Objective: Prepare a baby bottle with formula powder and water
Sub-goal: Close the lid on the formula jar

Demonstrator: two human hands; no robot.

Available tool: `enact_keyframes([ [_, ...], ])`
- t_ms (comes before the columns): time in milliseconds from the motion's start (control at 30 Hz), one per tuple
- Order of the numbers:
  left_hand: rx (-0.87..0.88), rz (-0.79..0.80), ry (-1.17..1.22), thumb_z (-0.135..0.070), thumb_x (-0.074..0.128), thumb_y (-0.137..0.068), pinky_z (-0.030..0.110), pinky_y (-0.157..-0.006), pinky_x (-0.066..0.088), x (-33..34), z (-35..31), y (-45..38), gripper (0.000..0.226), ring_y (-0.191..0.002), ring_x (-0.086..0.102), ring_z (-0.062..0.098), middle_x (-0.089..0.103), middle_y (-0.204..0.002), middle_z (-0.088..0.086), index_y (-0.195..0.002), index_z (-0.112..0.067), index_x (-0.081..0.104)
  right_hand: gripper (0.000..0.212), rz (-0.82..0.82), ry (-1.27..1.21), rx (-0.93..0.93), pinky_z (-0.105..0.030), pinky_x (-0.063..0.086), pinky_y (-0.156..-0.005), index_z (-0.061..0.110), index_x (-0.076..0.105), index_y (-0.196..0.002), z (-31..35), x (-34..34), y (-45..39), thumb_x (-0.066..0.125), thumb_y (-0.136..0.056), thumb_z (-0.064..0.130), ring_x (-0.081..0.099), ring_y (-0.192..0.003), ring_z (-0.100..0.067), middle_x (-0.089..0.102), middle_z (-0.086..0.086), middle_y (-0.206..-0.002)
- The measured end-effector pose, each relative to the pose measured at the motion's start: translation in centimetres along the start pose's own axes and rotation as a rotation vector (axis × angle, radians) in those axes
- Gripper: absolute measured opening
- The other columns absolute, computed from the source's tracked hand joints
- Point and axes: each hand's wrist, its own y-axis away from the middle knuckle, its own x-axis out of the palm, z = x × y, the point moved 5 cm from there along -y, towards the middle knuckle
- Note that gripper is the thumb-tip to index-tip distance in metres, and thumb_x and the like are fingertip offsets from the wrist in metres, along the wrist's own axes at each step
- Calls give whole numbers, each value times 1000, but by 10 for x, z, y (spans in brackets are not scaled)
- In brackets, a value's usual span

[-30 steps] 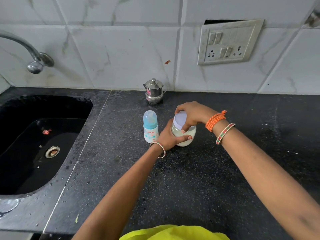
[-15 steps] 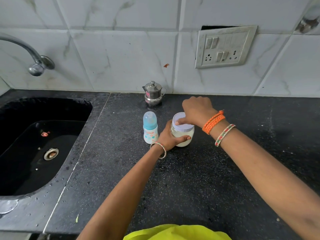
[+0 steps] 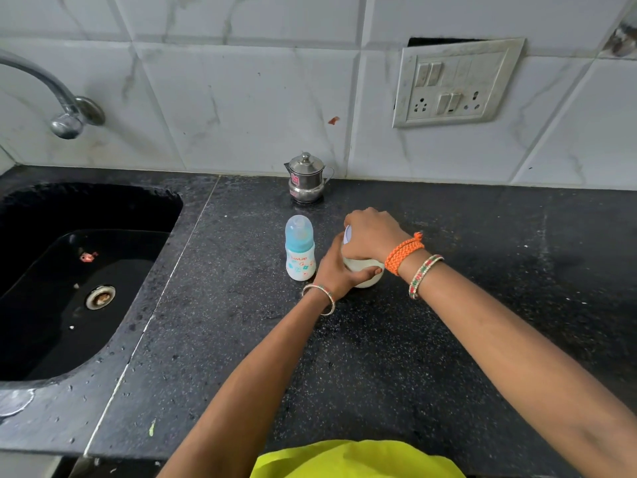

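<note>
At the far left a curved metal tap (image 3: 65,112) reaches out from the tiled wall over a black sink (image 3: 20,346), which has a metal drain (image 3: 100,297) in its floor and a small red scrap lying near it. To the right of the sink runs the dark speckled surface (image 3: 379,374). A small steel pot with a lid (image 3: 306,177) stands at the back against the tiles; it bears a red sticker whose writing is too small to read. In front of it a baby bottle (image 3: 300,250) stands upright with its clear cap on, white body printed with little pictures and the orange word "LuvLap". Just beside it on the right is a jar of white powder (image 3: 365,279). The left hand (image 3: 339,270), a bangle at its wrist, grips the jar's lower body with the thumb curled across the front. The right hand (image 3: 374,234), with an orange braided thread and a beaded bangle at the wrist, is clasped over the jar's pale lid (image 3: 347,234). On the wall at upper right sits a white switch and socket plate (image 3: 455,82).
</note>
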Motion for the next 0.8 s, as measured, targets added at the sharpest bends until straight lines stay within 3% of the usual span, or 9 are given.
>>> enact_keyframes([
  [67,-20,8,0,-39,81,-62,40,-101,45,0,3,-1,85,-115,53,14,55,-126,-1,-133,-19,39,47,53,26,9,-38,52,-82,10,57,-123,2,-5,-1,58,-82,34,59,-106,-35,59,-16,-118],
  [200,-28,30,-8,-40,80,-63,37,-103,42,-1,1,-1,94,-121,50,17,51,-135,0,-139,-26,26,58,174,16,-12,-31,49,-68,15,50,-132,-2,-12,-2,69,-81,34,59,-107,-33,52,-14,-128],
  [300,-51,28,-16,-42,80,-60,38,-102,43,-4,1,0,94,-119,51,17,52,-133,-1,-137,-27,28,61,191,-11,-50,-31,48,-71,20,51,-133,-3,-13,-1,75,-77,26,58,-108,-32,49,-13,-132],
  [400,-67,46,-26,-53,78,-53,37,-102,43,-9,3,-1,102,-121,50,16,51,-135,-3,-138,-27,29,61,165,4,-131,-36,45,-82,30,58,-123,-4,-19,-2,81,-69,15,49,-118,-30,45,-9,-135],
  [467,-60,81,-43,-51,80,-55,37,-103,42,-12,4,-3,100,-121,50,15,52,-135,-4,-138,-25,31,62,173,-16,-182,-31,45,-80,33,59,-122,-6,-31,-2,81,-67,13,44,-123,-26,44,-5,-138],
  [600,-47,85,-56,-45,81,-60,34,-102,41,-12,3,-2,95,-121,49,15,51,-135,-4,-138,-25,31,64,215,-55,-162,-31,53,-61,34,58,-123,-11,-41,-2,82,-67,16,48,-108,-23,43,-3,-138],
  [667,-51,62,-59,-51,79,-57,35,-103,41,-12,4,-1,101,-123,48,15,49,-138,-3,-140,-26,29,66,233,-15,-155,-22,42,-50,31,56,-128,-8,-32,-1,82,-69,16,48,-98,-21,44,-5,-137],
  [733,-55,54,-60,-50,79,-57,35,-104,41,-11,4,0,101,-124,47,16,49,-139,-2,-141,-25,27,70,247,7,-135,-20,36,-47,26,53,-132,-4,-23,1,82,-69,17,50,-93,-22,44,-9,-136],
  [800,-53,56,-58,-43,80,-62,35,-103,41,-11,2,0,96,-122,49,17,50,-137,-1,-140,-25,27,66,217,-9,-81,-24,46,-50,18,54,-131,-2,-22,1,81,-72,28,55,-89,-25,49,-12,-131],
])
